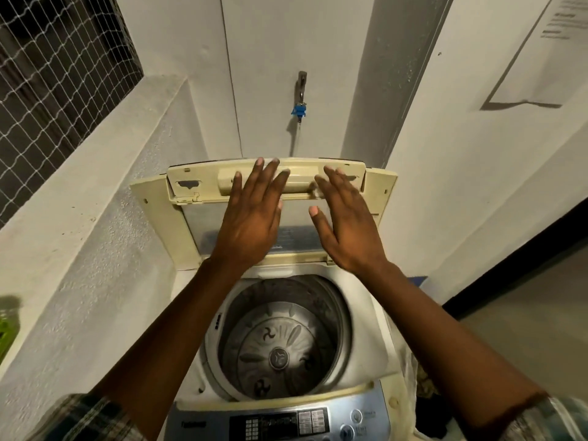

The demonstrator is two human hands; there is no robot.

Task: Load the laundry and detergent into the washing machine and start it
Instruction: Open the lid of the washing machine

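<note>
A top-loading washing machine (372, 342) stands below me with its cream lid (152, 205) folded up against the back wall. The steel drum (280, 338) is bare inside, with only the agitator showing. My left hand (251, 221) and my right hand (346, 224) are both raised in front of the lifted lid, fingers spread, holding nothing. The left fingertips reach the lid's upper edge; whether they touch it I cannot tell. The control panel (286, 421) with buttons runs along the near edge. No laundry or detergent is clearly visible.
A water tap with a blue fitting (299, 105) sticks out of the wall above the machine. A concrete ledge (79, 202) under a netted window runs along the left. Something green (4, 332) lies at the left edge. Dark cloth-like items (426, 389) sit to the machine's right.
</note>
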